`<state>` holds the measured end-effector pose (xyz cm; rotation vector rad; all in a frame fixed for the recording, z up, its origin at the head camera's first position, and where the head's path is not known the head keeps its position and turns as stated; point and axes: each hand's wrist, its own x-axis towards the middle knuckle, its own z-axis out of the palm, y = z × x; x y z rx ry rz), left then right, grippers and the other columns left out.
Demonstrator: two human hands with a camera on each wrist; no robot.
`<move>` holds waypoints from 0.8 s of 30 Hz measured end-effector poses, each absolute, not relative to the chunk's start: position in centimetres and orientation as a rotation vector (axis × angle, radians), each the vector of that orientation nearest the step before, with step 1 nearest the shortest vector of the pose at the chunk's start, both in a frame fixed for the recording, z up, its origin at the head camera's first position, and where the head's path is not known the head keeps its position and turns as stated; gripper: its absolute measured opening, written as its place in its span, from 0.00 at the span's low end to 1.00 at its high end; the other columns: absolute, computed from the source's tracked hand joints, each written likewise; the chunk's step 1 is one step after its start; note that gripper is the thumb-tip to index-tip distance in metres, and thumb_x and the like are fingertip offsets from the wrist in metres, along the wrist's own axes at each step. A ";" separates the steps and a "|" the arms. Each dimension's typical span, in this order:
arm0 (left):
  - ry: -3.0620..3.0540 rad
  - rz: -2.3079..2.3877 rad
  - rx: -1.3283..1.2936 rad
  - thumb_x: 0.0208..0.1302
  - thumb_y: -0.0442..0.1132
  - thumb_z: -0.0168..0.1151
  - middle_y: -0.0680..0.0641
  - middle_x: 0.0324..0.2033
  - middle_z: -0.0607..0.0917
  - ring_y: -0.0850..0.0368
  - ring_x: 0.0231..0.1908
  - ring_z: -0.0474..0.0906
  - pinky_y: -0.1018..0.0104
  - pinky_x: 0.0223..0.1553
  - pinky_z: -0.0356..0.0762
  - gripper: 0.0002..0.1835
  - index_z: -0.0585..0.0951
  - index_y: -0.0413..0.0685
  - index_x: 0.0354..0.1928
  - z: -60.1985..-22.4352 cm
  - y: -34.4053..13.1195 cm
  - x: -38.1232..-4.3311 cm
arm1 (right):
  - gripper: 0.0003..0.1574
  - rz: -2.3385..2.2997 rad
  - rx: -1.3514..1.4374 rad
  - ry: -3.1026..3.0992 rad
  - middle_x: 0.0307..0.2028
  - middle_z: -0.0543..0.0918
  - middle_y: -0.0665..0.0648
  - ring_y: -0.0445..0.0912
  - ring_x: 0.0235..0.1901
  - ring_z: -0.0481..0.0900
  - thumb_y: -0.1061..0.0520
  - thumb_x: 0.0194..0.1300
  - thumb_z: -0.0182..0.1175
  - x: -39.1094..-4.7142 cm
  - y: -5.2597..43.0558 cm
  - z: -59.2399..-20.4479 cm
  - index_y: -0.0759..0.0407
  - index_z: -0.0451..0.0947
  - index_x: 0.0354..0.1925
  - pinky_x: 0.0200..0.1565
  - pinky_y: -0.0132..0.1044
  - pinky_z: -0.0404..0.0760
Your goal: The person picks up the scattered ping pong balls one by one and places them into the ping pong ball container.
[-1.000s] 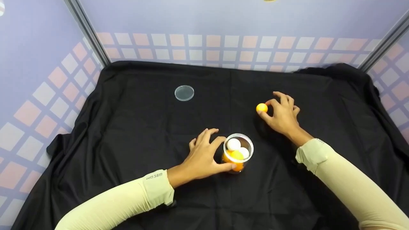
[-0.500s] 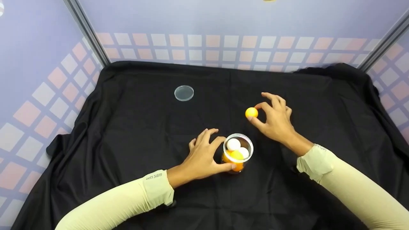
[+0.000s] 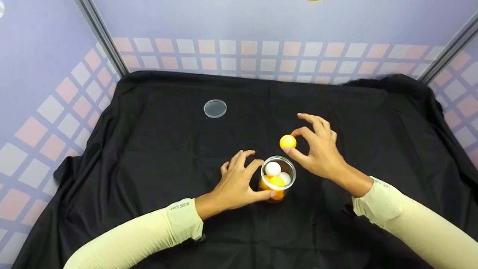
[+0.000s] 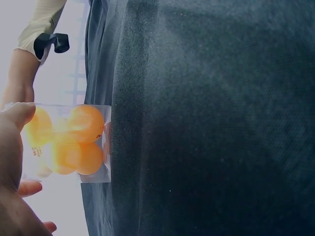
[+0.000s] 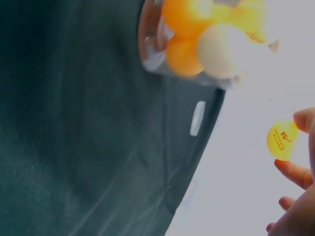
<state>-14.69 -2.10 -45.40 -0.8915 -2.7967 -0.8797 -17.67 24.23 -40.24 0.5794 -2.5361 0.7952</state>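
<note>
A clear plastic jar (image 3: 292, 178) stands uncovered near the middle of the black cloth, with several orange and white table tennis balls (image 4: 87, 124) inside. My left hand (image 3: 235, 186) holds the jar from its left side, thumb at the front and index finger by the rim. Between thumb and index finger, my right hand (image 3: 321, 151) pinches an orange table tennis ball (image 3: 288, 142) in the air, just beyond and a little right of the jar's mouth. Printed lettering shows on this ball in the right wrist view.
A round clear lid (image 3: 215, 108) lies flat on the black cloth (image 3: 168, 138), toward the back left. Behind the cloth rises a lilac wall (image 3: 254, 22) with pink and white squares. Grey metal posts (image 3: 106, 41) stand at the corners.
My right hand has moved left and toward the jar, carrying the orange table tennis ball. My left hand and the jar have stayed in place.
</note>
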 end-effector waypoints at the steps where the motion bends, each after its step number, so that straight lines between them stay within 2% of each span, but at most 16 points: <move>1: -2.797 -0.884 -0.894 0.50 0.75 0.68 0.45 0.72 0.66 0.35 0.75 0.56 0.27 0.61 0.60 0.43 0.74 0.64 0.64 -45.4 -2.1 -14.7 | 0.20 0.804 0.583 -2.535 0.73 0.68 0.57 0.59 0.72 0.57 0.43 0.59 0.72 -17.3 24.2 -40.0 0.51 0.82 0.45 0.58 0.67 0.58; 7: -2.788 -0.904 -0.891 0.50 0.74 0.69 0.44 0.72 0.67 0.34 0.75 0.56 0.26 0.62 0.59 0.42 0.75 0.63 0.64 -45.5 -2.1 -14.7 | 0.20 0.817 0.646 -2.493 0.73 0.69 0.56 0.57 0.72 0.58 0.42 0.58 0.72 -15.8 23.7 -39.2 0.50 0.82 0.44 0.57 0.66 0.59; 12: -2.781 -0.897 -0.898 0.51 0.74 0.68 0.44 0.72 0.66 0.36 0.75 0.57 0.27 0.62 0.59 0.41 0.75 0.63 0.64 -45.5 -2.1 -14.7 | 0.20 0.814 0.710 -2.467 0.73 0.68 0.54 0.56 0.72 0.58 0.42 0.58 0.72 -14.8 23.2 -39.0 0.51 0.82 0.43 0.55 0.63 0.60; 24: -2.786 -0.888 -0.903 0.51 0.75 0.68 0.45 0.72 0.66 0.39 0.75 0.57 0.27 0.62 0.59 0.42 0.75 0.63 0.63 -45.4 -2.3 -14.6 | 0.20 0.808 0.779 -2.472 0.75 0.66 0.54 0.59 0.73 0.57 0.43 0.58 0.71 -13.5 22.7 -38.9 0.51 0.81 0.45 0.60 0.66 0.58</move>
